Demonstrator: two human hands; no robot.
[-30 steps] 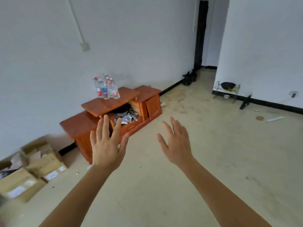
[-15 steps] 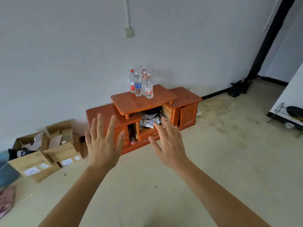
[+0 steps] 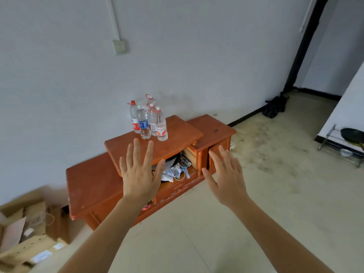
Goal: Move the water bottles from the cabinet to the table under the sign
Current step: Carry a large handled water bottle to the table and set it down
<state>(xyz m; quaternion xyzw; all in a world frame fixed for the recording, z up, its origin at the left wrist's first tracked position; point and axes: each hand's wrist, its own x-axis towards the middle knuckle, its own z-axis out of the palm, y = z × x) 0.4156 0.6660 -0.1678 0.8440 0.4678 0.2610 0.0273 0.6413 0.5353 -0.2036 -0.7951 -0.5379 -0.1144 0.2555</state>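
Cardboard boxes [image 3: 27, 231] sit on the floor at the lower left, flaps open, with paper and cord inside. Just beside them on the right stands a low orange wooden cabinet [image 3: 92, 182] against the white wall. A wall socket [image 3: 119, 47] is fixed high on the wall above it, with a thin conduit running up from it.

The cabinet has a raised top [image 3: 177, 134] over its middle section. The water bottles [image 3: 143, 125] stand upright in a tight cluster near the back left corner of that top, close to the wall. They are clear plastic, most with red caps, and one has a blue label.

The left hand [image 3: 138, 174] is held up in the air in front of the raised top's front edge. Its back faces the camera, its fingers are straight and spread, and it holds nothing. It is well short of the bottles. Between the two hands, the open middle compartment holds a heap of papers and cords [image 3: 174, 171].

The right hand [image 3: 226, 178] is raised the same way, with fingers straight and apart and nothing in it. It is in front of the cabinet's right-hand door [image 3: 219, 149].

Further right, a black bag [image 3: 274, 107] lies on the floor against the wall. At the far right edge, a metal rack [image 3: 342, 148] carries a dark pan [image 3: 352, 134].
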